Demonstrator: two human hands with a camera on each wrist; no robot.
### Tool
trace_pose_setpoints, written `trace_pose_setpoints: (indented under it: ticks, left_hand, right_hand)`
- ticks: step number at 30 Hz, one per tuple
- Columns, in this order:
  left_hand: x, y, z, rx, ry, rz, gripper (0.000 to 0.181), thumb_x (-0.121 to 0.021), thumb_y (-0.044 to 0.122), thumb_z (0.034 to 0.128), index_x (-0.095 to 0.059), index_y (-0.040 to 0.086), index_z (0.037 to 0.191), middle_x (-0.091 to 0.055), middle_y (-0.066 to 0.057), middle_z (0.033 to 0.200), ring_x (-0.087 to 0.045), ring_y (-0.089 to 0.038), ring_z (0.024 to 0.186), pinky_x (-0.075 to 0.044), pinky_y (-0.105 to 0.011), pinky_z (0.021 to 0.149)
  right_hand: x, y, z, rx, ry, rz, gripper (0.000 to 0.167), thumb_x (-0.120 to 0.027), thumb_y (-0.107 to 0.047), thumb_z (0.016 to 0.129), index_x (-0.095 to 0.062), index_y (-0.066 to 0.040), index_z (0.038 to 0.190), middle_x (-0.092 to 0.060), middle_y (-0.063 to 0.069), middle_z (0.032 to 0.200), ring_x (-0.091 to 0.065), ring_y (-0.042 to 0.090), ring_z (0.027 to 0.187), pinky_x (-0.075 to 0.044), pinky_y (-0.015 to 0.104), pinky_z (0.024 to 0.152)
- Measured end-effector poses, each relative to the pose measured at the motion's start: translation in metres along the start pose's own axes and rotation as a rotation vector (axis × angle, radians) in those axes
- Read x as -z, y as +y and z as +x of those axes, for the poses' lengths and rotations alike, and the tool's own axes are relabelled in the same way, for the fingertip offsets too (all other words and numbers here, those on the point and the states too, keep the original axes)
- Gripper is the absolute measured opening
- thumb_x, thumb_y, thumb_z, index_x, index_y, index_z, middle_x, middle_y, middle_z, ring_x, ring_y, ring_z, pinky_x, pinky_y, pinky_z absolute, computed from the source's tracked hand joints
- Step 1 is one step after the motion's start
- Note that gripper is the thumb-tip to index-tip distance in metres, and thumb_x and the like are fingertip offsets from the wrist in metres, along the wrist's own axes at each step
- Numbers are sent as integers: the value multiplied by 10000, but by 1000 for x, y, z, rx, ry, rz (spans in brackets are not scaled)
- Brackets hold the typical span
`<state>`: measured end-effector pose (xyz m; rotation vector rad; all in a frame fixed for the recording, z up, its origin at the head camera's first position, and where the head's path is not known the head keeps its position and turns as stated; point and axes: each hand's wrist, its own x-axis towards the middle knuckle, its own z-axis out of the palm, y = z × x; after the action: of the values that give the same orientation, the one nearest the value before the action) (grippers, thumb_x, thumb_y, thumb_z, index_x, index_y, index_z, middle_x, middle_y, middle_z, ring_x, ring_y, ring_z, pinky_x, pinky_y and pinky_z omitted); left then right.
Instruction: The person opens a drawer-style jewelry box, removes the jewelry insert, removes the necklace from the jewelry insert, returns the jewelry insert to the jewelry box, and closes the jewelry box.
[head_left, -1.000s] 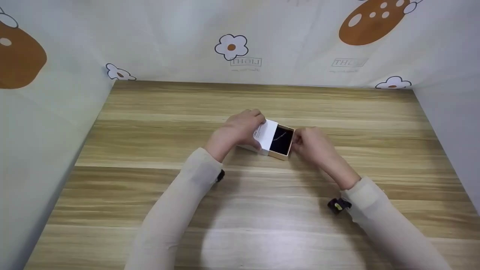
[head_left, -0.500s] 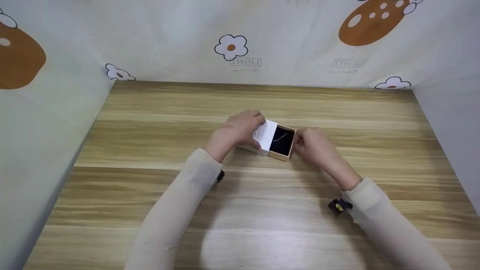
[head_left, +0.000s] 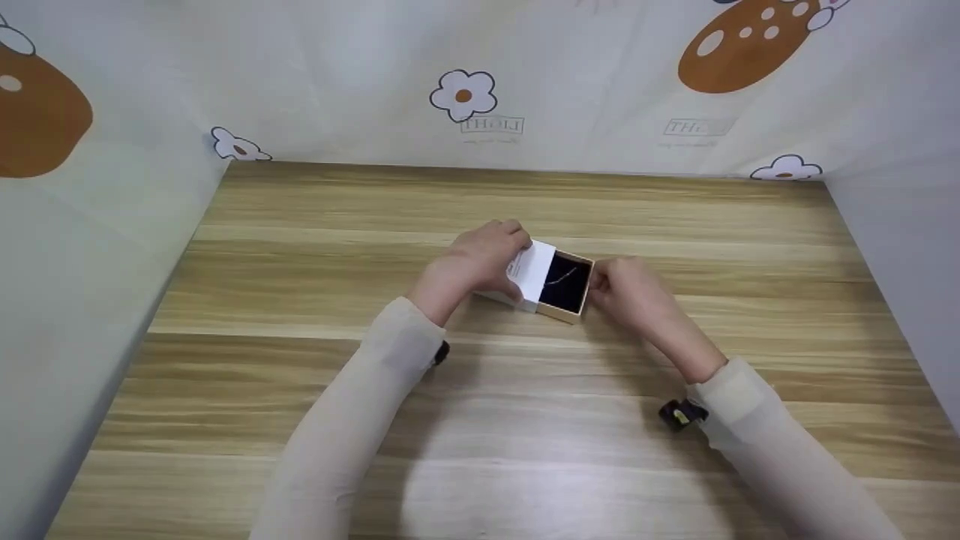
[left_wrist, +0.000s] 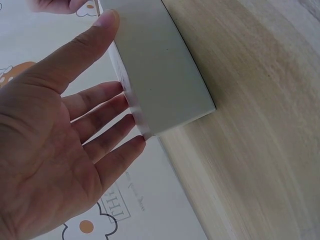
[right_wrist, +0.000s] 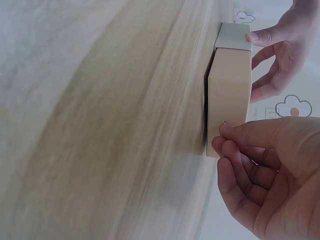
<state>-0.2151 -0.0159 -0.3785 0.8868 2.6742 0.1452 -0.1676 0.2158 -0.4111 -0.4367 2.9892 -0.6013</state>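
Observation:
A white box sleeve [head_left: 534, 271] lies on the table, with a tan inner box [head_left: 557, 313] partly out of its right end. Black lining and a thin silvery chain show inside. My left hand [head_left: 476, 259] grips the sleeve, thumb on the near side and fingertips on the far side; in the left wrist view the hand [left_wrist: 55, 130] spans the sleeve's edge [left_wrist: 155, 65]. My right hand [head_left: 631, 292] is at the inner box's outer end. Up close in the right wrist view, the thumb and fingers of this hand [right_wrist: 267, 167] pinch at the end of the tan box [right_wrist: 230, 95], beside a small hole.
The wooden table [head_left: 525, 450] extends around the box and both hands. A pale cloth [head_left: 337, 90] with printed flowers and orange shapes stands along its back and sides.
The inner box has slid slightly further right out of the sleeve, showing more of the black lining. My right hand has shifted slightly right with it; my left hand stays on the sleeve.

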Motion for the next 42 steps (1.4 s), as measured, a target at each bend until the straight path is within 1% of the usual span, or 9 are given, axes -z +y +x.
trace_pose_setpoints:
  ticks: [5, 12, 22, 31, 36, 42]
  left_hand:
    - [0, 0, 0, 1, 1, -1, 776, -853, 407, 762, -511, 84, 1379, -507, -72, 1391, -504, -275, 1261, -447, -382, 1087]
    - [0, 0, -1, 7, 4, -13, 774, -856, 405, 760, -514, 88, 1378, -509, -69, 1386, -504, -274, 1261, -458, -394, 1072]
    - [0, 0, 0, 20, -4, -33, 771, -853, 391, 768, -505, 98, 1390, -503, -60, 1396, -492, -263, 1270, -446, -394, 1086]
    - [0, 1, 1, 21, -9, -20, 804, -861, 404, 753, -500, 97, 1403, -494, -61, 1414, -489, -264, 1281, -452, -393, 1080]
    - [0, 1, 1, 21, -6, -17, 800, -859, 405, 753, -503, 98, 1401, -496, -63, 1414, -489, -263, 1288, -457, -397, 1076]
    - [-1, 0, 1, 21, -2, -24, 792, -862, 394, 754, -505, 96, 1395, -499, -63, 1402, -490, -264, 1284, -456, -397, 1076]
  right_hand:
    - [0, 0, -1, 8, 12, -5, 82, -654, -42, 831, -692, -35, 759, -670, 79, 713, -568, 202, 650, -481, 343, 593]
    - [0, 1, -1, 15, 17, 3, 97, -649, -31, 833, -691, -26, 746, -666, 87, 699, -560, 201, 637, -467, 322, 579]
    - [1, 3, -2, 0, 11, 2, 88, -674, -68, 845, -698, -34, 768, -674, 84, 717, -573, 210, 658, -483, 337, 603]
    - [1, 5, -3, 20, 27, -7, 92, -663, -55, 832, -705, -46, 751, -677, 71, 703, -575, 204, 650, -493, 351, 608]
    - [1, 6, -4, 31, 40, -6, 110, -648, -32, 818, -687, -56, 717, -650, 57, 674, -556, 201, 638, -472, 343, 598]
    - [2, 6, -4, 16, 26, -8, 121, -661, -56, 835, -664, -62, 714, -626, 49, 667, -532, 198, 628, -440, 329, 589]
